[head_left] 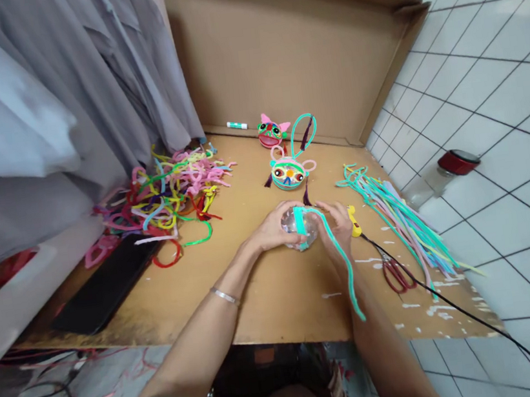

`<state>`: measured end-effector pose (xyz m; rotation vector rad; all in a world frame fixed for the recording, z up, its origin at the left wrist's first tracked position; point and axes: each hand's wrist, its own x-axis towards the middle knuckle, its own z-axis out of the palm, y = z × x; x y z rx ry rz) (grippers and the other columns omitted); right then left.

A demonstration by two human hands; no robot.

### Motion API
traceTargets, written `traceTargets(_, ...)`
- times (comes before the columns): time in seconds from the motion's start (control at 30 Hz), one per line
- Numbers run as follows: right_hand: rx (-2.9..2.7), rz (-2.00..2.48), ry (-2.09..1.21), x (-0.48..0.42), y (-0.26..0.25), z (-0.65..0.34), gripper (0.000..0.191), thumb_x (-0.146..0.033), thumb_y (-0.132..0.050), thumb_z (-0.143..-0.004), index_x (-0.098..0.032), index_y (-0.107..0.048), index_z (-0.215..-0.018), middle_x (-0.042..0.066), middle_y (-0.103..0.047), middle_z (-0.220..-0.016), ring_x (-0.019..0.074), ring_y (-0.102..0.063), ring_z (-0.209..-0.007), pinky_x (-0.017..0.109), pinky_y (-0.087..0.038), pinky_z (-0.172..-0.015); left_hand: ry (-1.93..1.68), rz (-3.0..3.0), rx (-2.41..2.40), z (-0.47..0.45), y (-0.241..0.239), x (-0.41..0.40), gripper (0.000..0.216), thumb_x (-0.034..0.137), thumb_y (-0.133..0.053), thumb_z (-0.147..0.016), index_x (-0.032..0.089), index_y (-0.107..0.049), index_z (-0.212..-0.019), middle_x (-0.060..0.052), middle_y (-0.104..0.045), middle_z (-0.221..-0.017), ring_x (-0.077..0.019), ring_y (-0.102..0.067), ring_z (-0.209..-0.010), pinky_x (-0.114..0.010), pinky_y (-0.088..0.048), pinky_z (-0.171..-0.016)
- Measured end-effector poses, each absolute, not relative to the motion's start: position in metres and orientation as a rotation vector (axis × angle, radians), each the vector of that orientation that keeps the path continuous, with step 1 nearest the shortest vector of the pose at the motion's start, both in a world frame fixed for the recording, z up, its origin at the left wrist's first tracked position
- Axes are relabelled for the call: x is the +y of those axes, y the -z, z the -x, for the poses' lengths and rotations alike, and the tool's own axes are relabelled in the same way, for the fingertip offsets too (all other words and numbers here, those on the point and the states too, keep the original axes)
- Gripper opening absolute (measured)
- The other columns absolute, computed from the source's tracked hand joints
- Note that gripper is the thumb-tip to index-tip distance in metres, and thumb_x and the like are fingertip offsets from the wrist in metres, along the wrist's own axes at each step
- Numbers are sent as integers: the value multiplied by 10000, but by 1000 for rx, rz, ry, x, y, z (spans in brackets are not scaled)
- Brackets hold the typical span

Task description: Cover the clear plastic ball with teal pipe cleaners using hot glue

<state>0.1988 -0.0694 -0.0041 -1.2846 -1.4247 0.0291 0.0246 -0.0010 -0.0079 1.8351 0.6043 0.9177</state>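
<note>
Between my two hands is a clear, round plastic ball [291, 221] held just above the table. My left hand [271, 227] wraps its fingers and thumb round the ball's left side. A turquoise pipe cleaner [347, 266] crosses the ball as a band, and its loose tail hangs down over my right forearm. My right hand [338, 221] is at the ball's right edge, closed by the pipe cleaner where it leaves the ball. Behind the hands stands a decorated lantern-like face [288, 174] with pink loop ears, a turquoise hoop and dark tassels.
Tangled coloured pipe cleaners [171, 191] and a black tray-like slab [105, 288] lie left. Straight pipe cleaners [399, 220], red-handled scissors [396, 275] and a yellow corded tool [354, 221] lie right. A pink-eared figure [272, 131] and marker [236, 125] are by the cardboard wall [274, 47].
</note>
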Motion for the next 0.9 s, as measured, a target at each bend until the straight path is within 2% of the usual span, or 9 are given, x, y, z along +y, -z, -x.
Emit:
traceTargets(0.17,-1597,1242,7,-72,-4,-202,213,-375,-591,-907,-248,-743,-986,52,-712,-931,212,-649,-902,384,-511,-838,-869,-1897,543,-23,2,-3,745,306,-848,-540,194,-592,-1231,-83,-603,-1227,-274,-599,-1137,-423,-463,-1037)
traceTargets(0.47,-1732,1242,-116,-78,-17,-211,199,-378,-602,-903,-272,-755,-972,47,-714,-935,221,-651,-909,402,-503,-848,-856,-1990,450,-23,-1,-3,739,249,-822,-542,231,-610,-1250,-63,-612,-1245,-284,-592,-1169,-438,-458,-1059)
traceTargets(0.6,-1732,1235,-189,-77,-18,-210,203,-415,-623,-889,-269,-756,-934,43,-724,-902,211,-670,-854,380,-532,-801,-844,-1991,448,-23,-2,-3,731,266,-821,-550,234,-605,-1248,-68,-607,-1258,-295,-585,-1188,-459,-450,-1069)
traceTargets(0.77,-1733,1273,-78,-74,-20,-205,194,-386,-579,-922,-263,-728,-901,32,-735,-900,197,-676,-852,366,-513,-828,-832,-2004,434,-23,-2,-3,762,260,-821,-561,238,-585,-1284,-78,-595,-1289,-301,-570,-1221,-463,-447,-1071)
traceTargets(0.9,-1825,1287,51,-69,-17,-206,239,-387,-524,-950,-254,-712,-886,44,-721,-865,202,-654,-827,360,-473,-802,-830,-1969,475,-22,-1,-3,772,250,-828,-551,187,-581,-1280,-105,-586,-1302,-305,-573,-1221,-448,-452,-1068)
